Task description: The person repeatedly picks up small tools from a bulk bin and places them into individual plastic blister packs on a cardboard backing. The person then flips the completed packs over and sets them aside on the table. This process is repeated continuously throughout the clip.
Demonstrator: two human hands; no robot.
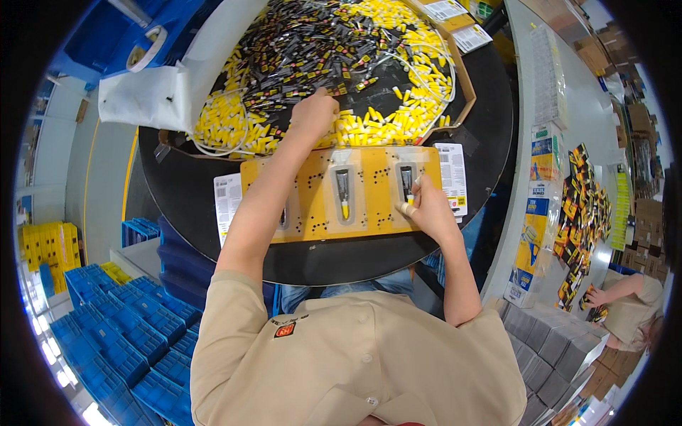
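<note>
A yellow tray board (373, 197) with clear plastic blisters lies before me on the round black table. Its middle blister holds a black tube with a yellow cap (344, 197). My right hand (429, 210) is at the right blister, its fingers at another capped black tube (406, 181); finger covers show on its tips. My left hand (314, 114) reaches over the board to the near edge of a heap of black tubes (303, 53); whether it grips one cannot be told. Loose yellow caps (373, 128) lie around the heap. My left forearm partly hides the left blister.
Printed cards (453, 170) stick out beyond the board. A cardboard rim (466, 80) and a white cord (453, 80) border the heap. Blue crates (128, 325) stand at the left. A co-worker's hand (597, 297) handles packs on the right-hand table.
</note>
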